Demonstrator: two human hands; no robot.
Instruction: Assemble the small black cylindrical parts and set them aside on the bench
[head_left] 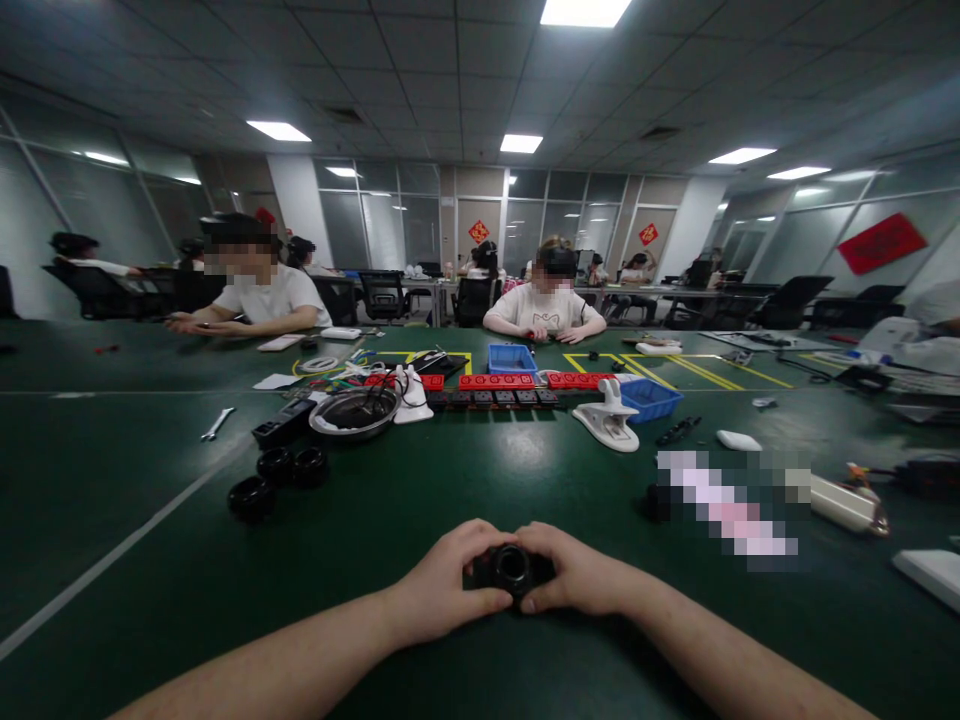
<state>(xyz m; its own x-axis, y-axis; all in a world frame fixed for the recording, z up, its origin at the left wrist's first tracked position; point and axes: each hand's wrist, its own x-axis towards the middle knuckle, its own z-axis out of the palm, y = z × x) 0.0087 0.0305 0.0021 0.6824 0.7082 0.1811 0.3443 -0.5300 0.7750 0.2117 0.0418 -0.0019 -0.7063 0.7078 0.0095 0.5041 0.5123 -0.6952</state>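
Observation:
A black round part with a ring-shaped opening [513, 566] is between my two hands, just above or on the green tabletop; its exact kind is unclear. My left hand [448, 585] curls around its left side, thumb along the near edge. From the other side my right hand [574, 572] grips it, with the fingertips of both hands close together at the top. The part's sides are mostly covered by my fingers. Farther left stand three similar glossy black round pieces, the nearest black piece [251, 498] a little apart from the other two.
A metal pan-like dish [354, 412], red power strips [496, 382], a white clip base [606, 425] and a blue bin [651, 398] stand ahead. At left lies a wrench [217, 425]. A beige cylinder [847, 503] lies right. Two people sit across the table.

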